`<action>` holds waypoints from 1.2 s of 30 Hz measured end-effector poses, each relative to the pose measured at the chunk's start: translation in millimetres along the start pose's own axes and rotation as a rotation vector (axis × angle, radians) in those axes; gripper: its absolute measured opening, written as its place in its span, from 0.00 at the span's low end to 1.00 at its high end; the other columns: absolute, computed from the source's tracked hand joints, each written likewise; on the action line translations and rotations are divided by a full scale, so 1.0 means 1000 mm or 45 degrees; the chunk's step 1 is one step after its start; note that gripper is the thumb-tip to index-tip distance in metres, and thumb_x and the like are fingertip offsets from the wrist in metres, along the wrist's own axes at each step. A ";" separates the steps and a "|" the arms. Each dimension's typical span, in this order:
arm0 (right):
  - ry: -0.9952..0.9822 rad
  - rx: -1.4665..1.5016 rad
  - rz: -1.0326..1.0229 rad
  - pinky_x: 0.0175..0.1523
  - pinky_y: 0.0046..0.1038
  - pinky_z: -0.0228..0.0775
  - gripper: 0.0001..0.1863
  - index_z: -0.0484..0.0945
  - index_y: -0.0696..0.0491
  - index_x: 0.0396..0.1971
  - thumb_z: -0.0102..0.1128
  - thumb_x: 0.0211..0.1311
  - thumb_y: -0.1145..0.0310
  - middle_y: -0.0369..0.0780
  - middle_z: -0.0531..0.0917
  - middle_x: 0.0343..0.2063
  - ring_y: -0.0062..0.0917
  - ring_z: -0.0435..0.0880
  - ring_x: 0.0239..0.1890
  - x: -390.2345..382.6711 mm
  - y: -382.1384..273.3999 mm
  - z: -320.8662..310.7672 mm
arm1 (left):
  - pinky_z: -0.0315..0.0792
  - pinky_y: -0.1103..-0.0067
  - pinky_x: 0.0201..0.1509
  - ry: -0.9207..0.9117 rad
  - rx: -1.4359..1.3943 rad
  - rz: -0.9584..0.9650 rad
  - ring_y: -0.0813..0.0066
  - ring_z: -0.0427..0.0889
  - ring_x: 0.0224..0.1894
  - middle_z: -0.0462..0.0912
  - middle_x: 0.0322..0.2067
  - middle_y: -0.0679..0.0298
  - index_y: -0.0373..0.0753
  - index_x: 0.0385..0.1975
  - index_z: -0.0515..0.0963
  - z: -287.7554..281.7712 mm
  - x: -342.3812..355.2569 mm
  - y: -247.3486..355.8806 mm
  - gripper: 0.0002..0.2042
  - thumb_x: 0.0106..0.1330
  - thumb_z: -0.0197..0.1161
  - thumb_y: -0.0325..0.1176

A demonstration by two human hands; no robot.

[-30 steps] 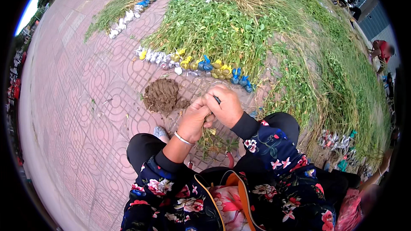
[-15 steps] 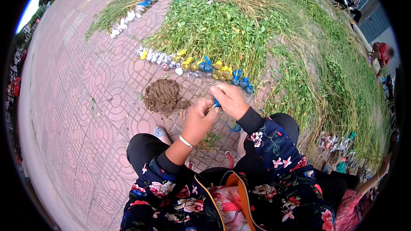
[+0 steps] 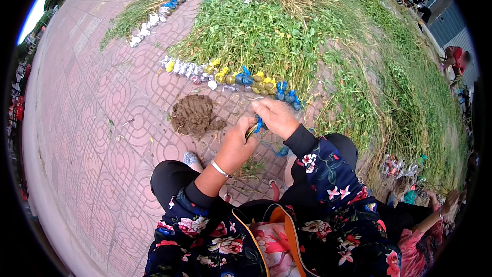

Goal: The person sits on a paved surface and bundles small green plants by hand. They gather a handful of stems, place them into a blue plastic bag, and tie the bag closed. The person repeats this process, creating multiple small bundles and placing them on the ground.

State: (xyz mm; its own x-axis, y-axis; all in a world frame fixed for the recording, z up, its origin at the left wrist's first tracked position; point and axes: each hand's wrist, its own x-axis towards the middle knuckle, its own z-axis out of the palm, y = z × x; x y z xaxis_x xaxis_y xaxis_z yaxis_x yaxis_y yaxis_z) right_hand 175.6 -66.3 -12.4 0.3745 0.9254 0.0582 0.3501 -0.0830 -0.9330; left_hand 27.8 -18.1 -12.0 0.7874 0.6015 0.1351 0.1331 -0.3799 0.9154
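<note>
In front of my knees, my left hand (image 3: 239, 142) is closed around a few thin stems (image 3: 250, 132). A blue plastic strip or bag piece (image 3: 260, 124) sits where the two hands meet. My right hand (image 3: 277, 119) is closed over the blue plastic, its fingertips mostly hidden beneath the back of the hand. Left of the hands lies a heap of brown mud (image 3: 196, 115). Just beyond them runs a row of root balls wrapped in white, yellow and blue plastic (image 3: 264, 84), joined to a broad bed of green seedlings (image 3: 251, 33).
Another seedling bundle (image 3: 136, 13) lies at the far left. Long grassy plants (image 3: 405, 97) cover the right side. A scrap of blue plastic (image 3: 282, 152) is on the paving near my right knee. Another person's arm (image 3: 435, 217) reaches in at the lower right; more people sit farther off.
My left hand has turned slightly, and the stems and more of the blue plastic now show between the hands. The other person's arm at the lower right has moved further into view.
</note>
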 end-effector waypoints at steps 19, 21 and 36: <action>-0.120 -0.085 0.013 0.27 0.37 0.60 0.23 0.72 0.59 0.17 0.45 0.58 0.53 0.50 0.71 0.16 0.43 0.72 0.22 -0.003 -0.005 0.005 | 0.69 0.76 0.29 0.143 -0.077 -0.112 0.63 0.77 0.24 0.76 0.22 0.53 0.32 0.28 0.70 0.005 -0.001 -0.006 0.07 0.48 0.55 0.23; -0.120 -0.082 -0.027 0.28 0.37 0.61 0.23 0.72 0.59 0.17 0.44 0.58 0.53 0.50 0.72 0.16 0.43 0.72 0.22 -0.004 -0.009 0.005 | 0.69 0.77 0.30 0.156 -0.114 -0.150 0.69 0.76 0.24 0.76 0.22 0.55 0.32 0.28 0.70 0.006 -0.001 -0.006 0.07 0.48 0.55 0.23; -0.257 0.302 0.144 0.41 0.27 0.67 0.18 0.71 0.59 0.42 0.49 0.58 0.61 0.48 0.77 0.33 0.32 0.77 0.33 -0.006 -0.030 -0.008 | 0.57 0.89 0.17 0.061 -1.023 -0.644 0.87 0.65 0.18 0.74 0.20 0.69 0.39 0.25 0.69 -0.011 0.014 0.010 0.01 0.57 0.52 0.26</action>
State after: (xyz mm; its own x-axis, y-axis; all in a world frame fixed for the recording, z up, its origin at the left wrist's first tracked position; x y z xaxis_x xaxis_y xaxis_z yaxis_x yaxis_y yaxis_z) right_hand 169.6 -72.1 18.4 0.2135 0.9718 -0.1003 0.0976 -0.1234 -0.9876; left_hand 33.8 -5.8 2.7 0.7220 0.5972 -0.3495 -0.0166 0.5199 0.8541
